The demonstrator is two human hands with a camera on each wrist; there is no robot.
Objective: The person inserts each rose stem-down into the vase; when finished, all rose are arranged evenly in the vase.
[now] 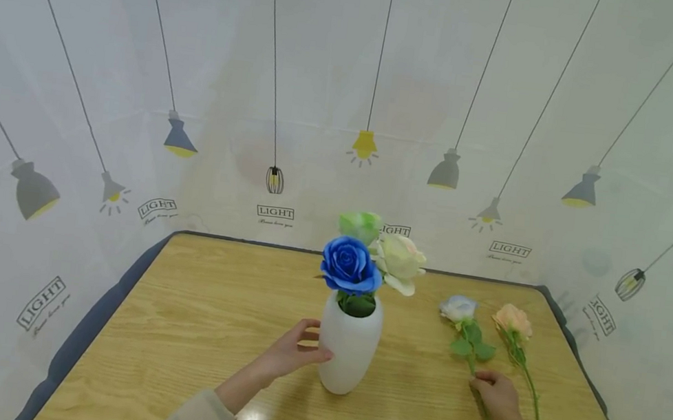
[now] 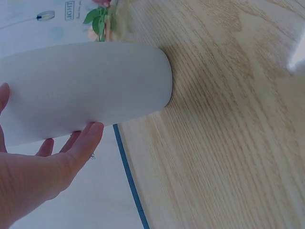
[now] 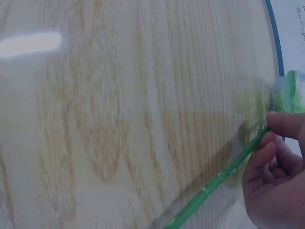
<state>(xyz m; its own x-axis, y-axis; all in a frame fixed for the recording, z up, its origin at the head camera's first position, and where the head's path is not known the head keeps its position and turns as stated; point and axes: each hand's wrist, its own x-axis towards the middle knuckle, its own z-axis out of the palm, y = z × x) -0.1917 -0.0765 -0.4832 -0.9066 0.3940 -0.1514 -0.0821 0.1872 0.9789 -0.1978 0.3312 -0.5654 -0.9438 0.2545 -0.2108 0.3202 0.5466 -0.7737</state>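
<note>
A white vase [image 1: 348, 346] stands upright on the table with a blue rose [image 1: 351, 265], a cream-white rose [image 1: 398, 260] and a green flower [image 1: 360, 224] in it. My left hand [image 1: 295, 353] holds the vase's left side, thumb toward the front and fingers behind; the left wrist view shows fingertips [image 2: 95, 128] against the vase wall. To the right, my right hand [image 1: 497, 395] pinches the stem of a pale blue rose [image 1: 458, 308] between thumb and fingers. Its green stem [image 3: 214, 183] slants down past the hand in the right wrist view.
A peach flower [image 1: 513, 321] with a long stem lies at the right of the wooden table [image 1: 227, 294]. White cloth walls [image 1: 328, 63] printed with hanging lamps enclose the table's back and sides, beyond its dark blue edge [image 1: 91, 334].
</note>
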